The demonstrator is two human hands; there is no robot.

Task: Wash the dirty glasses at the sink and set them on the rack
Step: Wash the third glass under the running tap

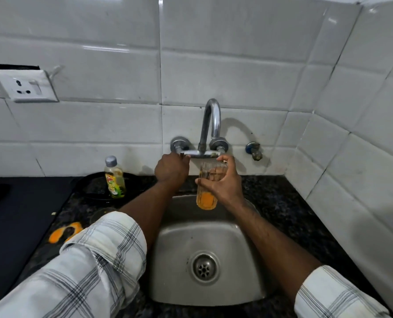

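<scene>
Head view, right grip (223, 182) round glass (206, 196) (orange dregs), left grip (171, 168) on tap (211, 119)

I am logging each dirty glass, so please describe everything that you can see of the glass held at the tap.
The glass is a tall clear tumbler with vertical ribs, and it looks like real glass. Orange liquid or residue fills its lower part. It is held nearly upright, mouth up, just below the tap and above the steel sink. The right hand grips it round its side, with fingers and thumb curled. No stream of water shows.
</scene>
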